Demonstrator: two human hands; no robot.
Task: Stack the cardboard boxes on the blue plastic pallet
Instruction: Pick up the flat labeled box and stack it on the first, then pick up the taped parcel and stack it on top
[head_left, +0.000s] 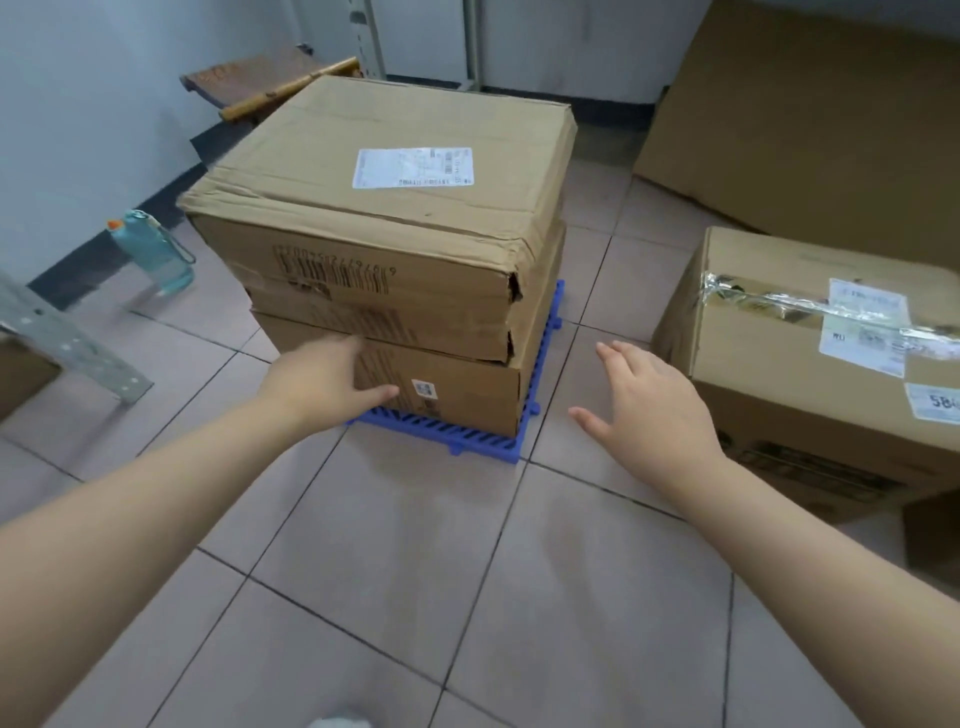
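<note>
Resting on blue pallet (452, 434): three stacked boxes (395, 249), all closed.

From where I watch, the pallet (457, 441) lies on the floor at twelve o'clock, with three boxes stacked on it: bottom box (457, 395), middle box (415, 325), top box (395, 171). My left hand (322, 384) touches the bottom box's near face. At two o'clock a taped box (810, 364) sits on the floor, a large carton (810, 114) behind it. A bottle (156, 254) lies at ten o'clock.
</note>
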